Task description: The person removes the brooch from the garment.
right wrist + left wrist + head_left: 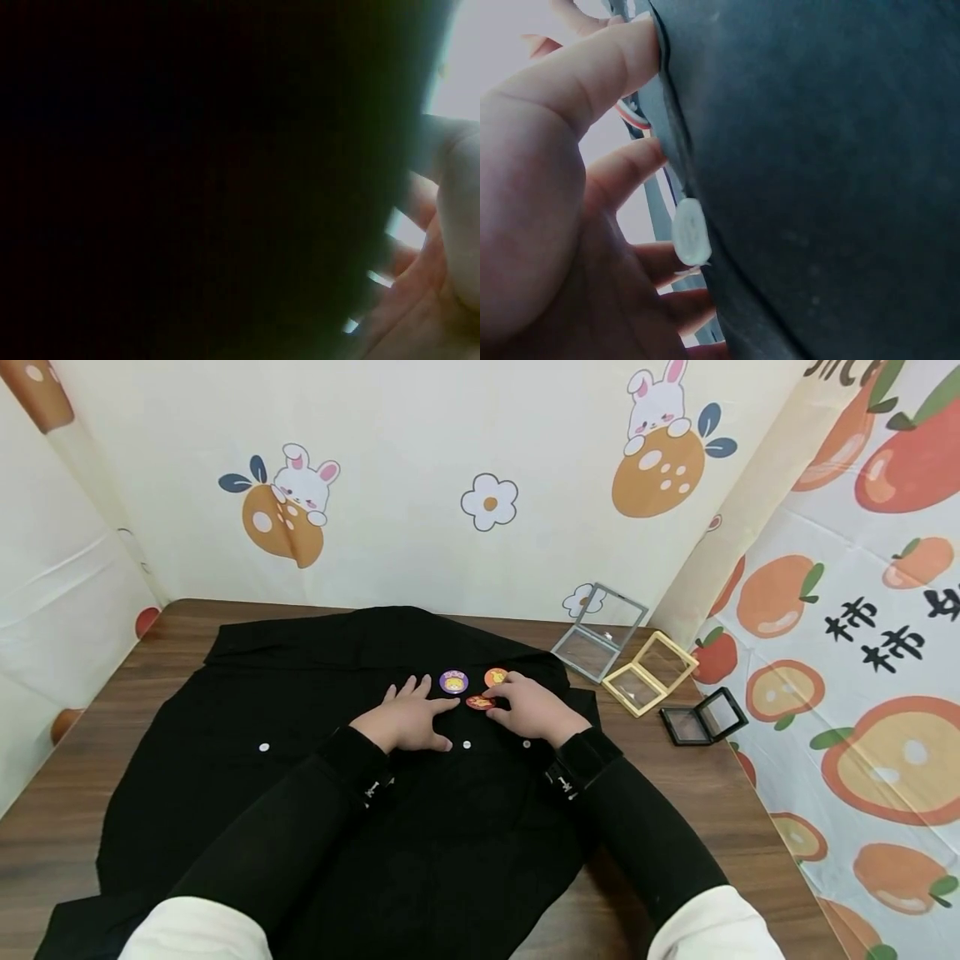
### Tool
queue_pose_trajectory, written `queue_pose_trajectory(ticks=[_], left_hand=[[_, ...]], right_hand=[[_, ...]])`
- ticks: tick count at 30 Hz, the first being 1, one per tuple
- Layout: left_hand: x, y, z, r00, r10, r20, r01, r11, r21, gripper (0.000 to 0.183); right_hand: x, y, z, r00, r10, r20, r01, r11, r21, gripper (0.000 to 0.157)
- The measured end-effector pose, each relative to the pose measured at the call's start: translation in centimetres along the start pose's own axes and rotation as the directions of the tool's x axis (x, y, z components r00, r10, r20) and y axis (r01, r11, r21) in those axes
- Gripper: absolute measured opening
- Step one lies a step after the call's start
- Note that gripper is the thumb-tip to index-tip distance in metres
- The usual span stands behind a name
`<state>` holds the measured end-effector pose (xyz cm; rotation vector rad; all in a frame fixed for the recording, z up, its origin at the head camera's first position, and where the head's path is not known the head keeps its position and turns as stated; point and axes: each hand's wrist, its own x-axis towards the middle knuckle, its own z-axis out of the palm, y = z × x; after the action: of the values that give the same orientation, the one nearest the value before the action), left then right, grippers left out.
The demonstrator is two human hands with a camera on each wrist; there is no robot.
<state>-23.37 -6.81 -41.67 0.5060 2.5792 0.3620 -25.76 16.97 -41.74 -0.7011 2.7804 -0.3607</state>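
A black buttoned garment (300, 827) lies spread over the table. On it are a purple round badge (453, 682), an orange round badge (496, 677) partly covered by fingers, and a red round badge (479, 702) that looks tilted. My right hand (536, 708) pinches the red badge at its right edge, thumb below and index finger above. Fingers spread, my left hand (405, 717) rests on the cloth just left of the badges. In the left wrist view, a white button (691, 232) shows near its fingers. Dark blur fills most of the right wrist view.
Three hinged frames stand unfolded at the right: a grey frame (587, 637), a yellow frame (632, 690) and a black frame (702, 737). The wooden table (712, 810) meets a printed curtain (405, 485) at the back and right.
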Motion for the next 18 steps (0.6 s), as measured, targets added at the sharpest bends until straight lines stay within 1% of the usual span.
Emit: queue_pose_trajectory(ticks=[6,12,15,18], left_hand=[[0.0,-0.1,-0.1,1.000,0.002,-0.003,-0.002,1.000,-0.008,0.079],[0.5,-0.2,0.2,1.000,0.018,-0.008,-0.018,1.000,-0.003,0.080],[0.5,-0.2,0.2,1.000,0.018,-0.013,-0.018,1.000,-0.004,0.079],[0.3,-0.3,0.2,1.000,0.014,-0.016,-0.014,1.000,-0.004,0.079]], right_hand=[[0.5,0.5,-0.3,1.000,0.008,0.012,-0.009,0.997,0.074,0.039],[0.7,1.2,-0.4,0.999,-0.027,-0.041,0.032,0.992,0.119,0.027],[0.9,1.2,-0.4,0.998,-0.023,-0.055,0.031,0.988,0.150,0.022],[1.2,1.0,-0.3,0.998,-0.015,-0.055,0.025,0.985,0.172,0.021]])
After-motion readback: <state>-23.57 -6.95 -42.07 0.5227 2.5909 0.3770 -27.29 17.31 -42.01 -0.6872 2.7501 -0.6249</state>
